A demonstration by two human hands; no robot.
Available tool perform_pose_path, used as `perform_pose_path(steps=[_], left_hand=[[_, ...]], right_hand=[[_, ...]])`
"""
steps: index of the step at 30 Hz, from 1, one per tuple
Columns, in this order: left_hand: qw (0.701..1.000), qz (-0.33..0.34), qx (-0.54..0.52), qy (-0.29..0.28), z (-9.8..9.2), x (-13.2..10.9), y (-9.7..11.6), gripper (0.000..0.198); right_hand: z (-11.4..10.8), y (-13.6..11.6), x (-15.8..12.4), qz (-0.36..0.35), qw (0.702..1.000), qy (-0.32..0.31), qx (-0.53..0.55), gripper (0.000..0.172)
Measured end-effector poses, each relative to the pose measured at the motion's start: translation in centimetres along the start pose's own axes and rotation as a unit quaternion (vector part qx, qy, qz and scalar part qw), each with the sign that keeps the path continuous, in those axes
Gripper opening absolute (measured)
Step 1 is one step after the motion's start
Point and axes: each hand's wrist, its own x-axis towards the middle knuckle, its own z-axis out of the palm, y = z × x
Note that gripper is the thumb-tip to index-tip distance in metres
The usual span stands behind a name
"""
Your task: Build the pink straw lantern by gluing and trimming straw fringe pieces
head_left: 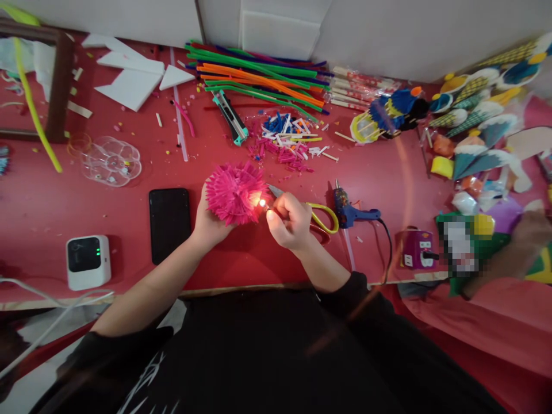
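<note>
My left hand is closed round the side of a bright pink spiky pom-pom, made of many short strips, and keeps it above the red table. My right hand is curled in a fist around a lighter, its body mostly hidden by the fingers. A small lit flame shows at the pom-pom's right edge. Partly behind my right hand lie scissors with yellow and red handles. A blue glue gun rests to their right, and a black phone lies left of my left hand.
Pipe cleaners in several colours lie at the back, with a utility knife and pink scraps before them. A purple power socket and another person's arm are at right. A white device stands at left.
</note>
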Motion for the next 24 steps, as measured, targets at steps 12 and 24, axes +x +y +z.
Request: perform_pose_path(steps=[12,24], left_hand=[[1.000,0.016,-0.018,0.006,0.34,0.00,-0.27,0.102],[1.000,0.027,-0.013,0.010,0.21,0.02,-0.18,0.090]], right_hand=[[0.19,0.11,0.11,0.055,0.998,0.041,-0.003,0.034],[0.22,-0.16,0.36,0.069,0.997,0.037,-0.017,0.036]])
